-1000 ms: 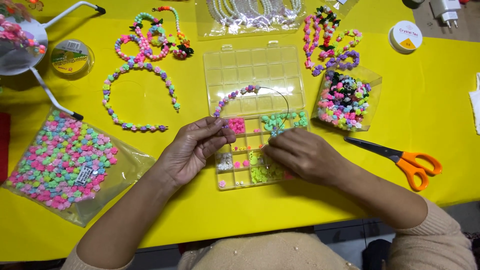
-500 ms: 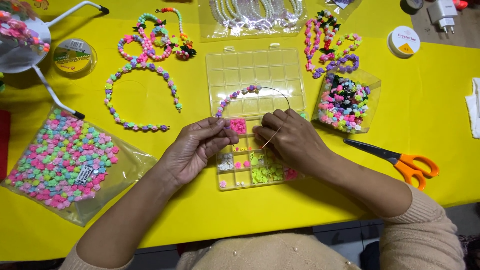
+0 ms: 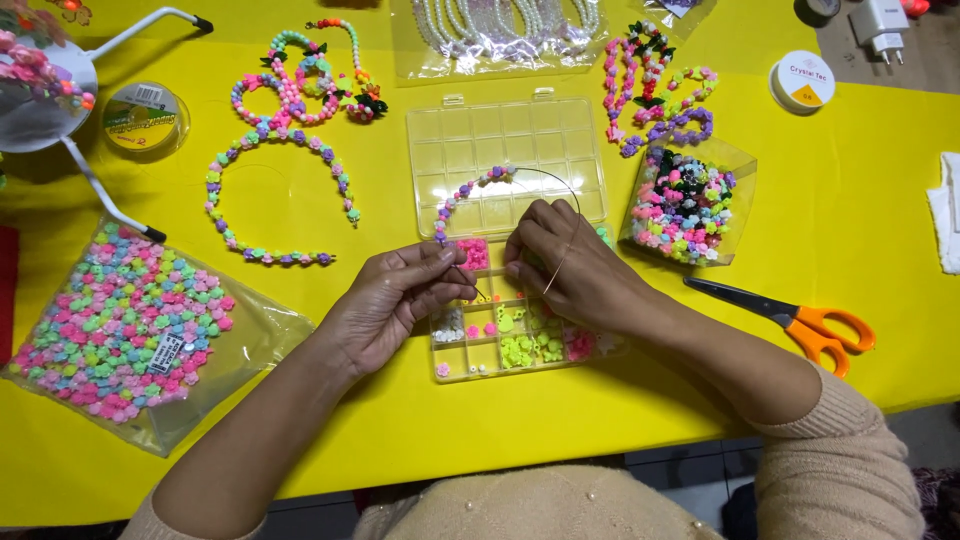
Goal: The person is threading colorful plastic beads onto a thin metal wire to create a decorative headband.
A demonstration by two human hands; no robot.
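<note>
Right hand shifted left | both hands pinch beaded wire | left hand | compartment box: loose beads

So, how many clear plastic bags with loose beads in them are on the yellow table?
2: a large flat bag beside the left hand, and a smaller open bag beyond the right hand, near the scissors.

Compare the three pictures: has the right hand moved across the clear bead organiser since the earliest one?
Yes. The right hand has shifted up and left over the clear bead organiser, away from the orange-handled scissors.
</note>
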